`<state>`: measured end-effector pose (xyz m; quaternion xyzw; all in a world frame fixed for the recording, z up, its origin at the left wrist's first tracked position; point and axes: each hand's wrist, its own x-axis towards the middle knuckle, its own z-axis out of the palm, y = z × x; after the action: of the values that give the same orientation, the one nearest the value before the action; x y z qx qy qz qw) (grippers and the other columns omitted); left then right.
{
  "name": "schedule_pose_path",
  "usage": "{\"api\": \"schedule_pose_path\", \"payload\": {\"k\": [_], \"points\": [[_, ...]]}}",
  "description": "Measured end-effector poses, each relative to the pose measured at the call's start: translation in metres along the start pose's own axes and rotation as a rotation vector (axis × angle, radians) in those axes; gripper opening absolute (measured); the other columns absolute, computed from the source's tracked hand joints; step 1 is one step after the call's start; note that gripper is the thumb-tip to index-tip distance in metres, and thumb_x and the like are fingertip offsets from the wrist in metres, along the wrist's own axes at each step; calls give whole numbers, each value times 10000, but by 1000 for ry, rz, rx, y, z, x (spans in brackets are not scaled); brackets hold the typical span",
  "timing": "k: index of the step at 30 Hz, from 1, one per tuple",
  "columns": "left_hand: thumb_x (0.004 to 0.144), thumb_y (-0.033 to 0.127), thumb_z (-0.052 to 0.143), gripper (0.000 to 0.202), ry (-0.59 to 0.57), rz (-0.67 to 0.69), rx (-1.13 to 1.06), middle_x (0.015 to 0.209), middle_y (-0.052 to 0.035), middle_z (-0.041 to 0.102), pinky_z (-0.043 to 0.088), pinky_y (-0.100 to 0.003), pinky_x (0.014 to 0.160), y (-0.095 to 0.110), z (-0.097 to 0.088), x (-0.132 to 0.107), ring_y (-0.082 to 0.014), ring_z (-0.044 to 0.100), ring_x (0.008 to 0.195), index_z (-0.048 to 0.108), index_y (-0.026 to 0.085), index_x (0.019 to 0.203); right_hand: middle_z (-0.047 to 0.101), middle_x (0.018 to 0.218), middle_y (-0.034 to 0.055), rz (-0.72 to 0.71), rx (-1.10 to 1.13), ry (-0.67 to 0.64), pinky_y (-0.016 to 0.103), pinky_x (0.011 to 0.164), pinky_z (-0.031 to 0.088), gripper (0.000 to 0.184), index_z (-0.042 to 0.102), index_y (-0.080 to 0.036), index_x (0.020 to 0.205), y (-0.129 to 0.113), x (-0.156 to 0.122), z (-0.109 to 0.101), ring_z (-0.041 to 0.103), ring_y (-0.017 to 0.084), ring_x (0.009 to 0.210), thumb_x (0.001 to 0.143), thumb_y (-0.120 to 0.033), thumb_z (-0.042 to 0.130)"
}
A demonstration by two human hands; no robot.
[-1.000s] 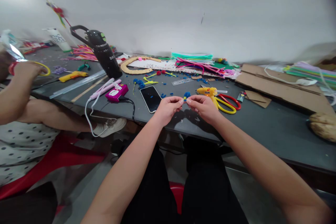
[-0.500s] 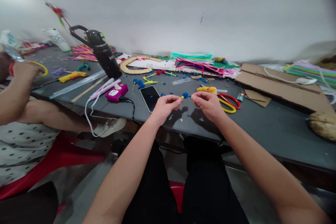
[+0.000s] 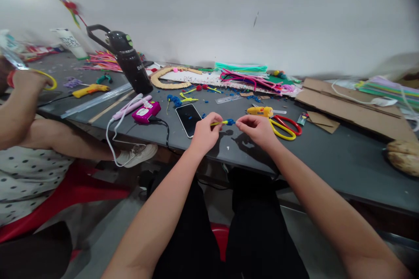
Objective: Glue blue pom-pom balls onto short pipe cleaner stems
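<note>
Between my hands, just above the table's front part, is a small pipe cleaner flower (image 3: 231, 122) with a fuzzy blue head and a yellow stem. My left hand (image 3: 208, 133) is closed in a pinch around the yellow stem. My right hand (image 3: 255, 128) pinches at the blue end with thumb and forefinger. A phone (image 3: 189, 120) lies just left of my left hand. Behind my right hand lie a yellow glue gun (image 3: 260, 111) and scissors (image 3: 286, 127) with red and yellow handles. Blue and yellow pipe cleaner pieces (image 3: 175, 100) rest behind the phone.
A black bottle (image 3: 134, 69) stands at left, near a purple box (image 3: 146, 112) with cables. Pink pipe cleaners (image 3: 242, 79) lie along the wall, with cardboard (image 3: 353, 107) to the right. At far left a co-worker's hand (image 3: 29, 83) holds scissors.
My left hand has slid back along the stem, so more yellow shows left of the blue head. My right hand stays pinched at the blue end.
</note>
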<state>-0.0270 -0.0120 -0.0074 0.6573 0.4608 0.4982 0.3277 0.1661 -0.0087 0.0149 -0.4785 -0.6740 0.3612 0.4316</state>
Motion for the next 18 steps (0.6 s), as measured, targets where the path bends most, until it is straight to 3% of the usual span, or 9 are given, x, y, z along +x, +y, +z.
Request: {"api": "schedule_pose_path", "payload": {"k": [11, 18], "points": [[779, 107, 587, 179, -1, 5, 1, 877, -62, 719, 519, -311, 791, 1, 2, 0, -177, 681, 790, 711, 181, 885, 617, 683, 19, 65, 89, -5, 262, 533, 361, 309, 691, -159, 797, 6, 2, 0, 488, 120, 587, 718, -458, 693], [790, 112, 570, 204, 4, 74, 90, 875, -59, 728, 507, -311, 808, 3, 4, 0, -180, 667, 818, 732, 187, 889, 629, 674, 31, 22, -25, 1, 273, 535, 376, 288, 704, -167, 781, 6, 2, 4, 497, 129, 580, 732, -449, 675]]}}
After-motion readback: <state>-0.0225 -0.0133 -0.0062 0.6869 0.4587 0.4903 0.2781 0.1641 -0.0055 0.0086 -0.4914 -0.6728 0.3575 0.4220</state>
